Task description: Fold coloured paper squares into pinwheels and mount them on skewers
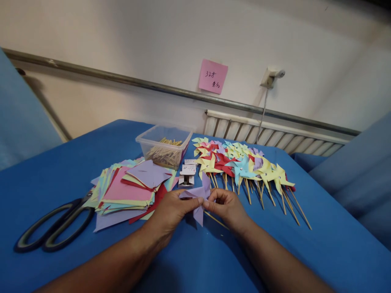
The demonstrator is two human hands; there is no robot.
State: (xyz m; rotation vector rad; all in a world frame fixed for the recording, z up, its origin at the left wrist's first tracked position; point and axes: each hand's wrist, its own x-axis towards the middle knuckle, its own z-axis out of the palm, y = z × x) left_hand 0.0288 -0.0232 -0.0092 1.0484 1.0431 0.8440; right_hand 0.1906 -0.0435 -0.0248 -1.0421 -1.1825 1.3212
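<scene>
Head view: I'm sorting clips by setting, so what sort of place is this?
Probably a craft worktable indoors: a blue cloth-covered table bears a stack of coloured paper squares and finished paper pinwheels on wooden sticks; a white ribbed radiator lines the wall.

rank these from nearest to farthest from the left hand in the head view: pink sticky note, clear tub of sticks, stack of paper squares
From the left hand, which pinches the purple pinwheel:
1. stack of paper squares, right beside it on its left.
2. clear tub of sticks, farther back, behind the stack.
3. pink sticky note, high up at the very back.
</scene>
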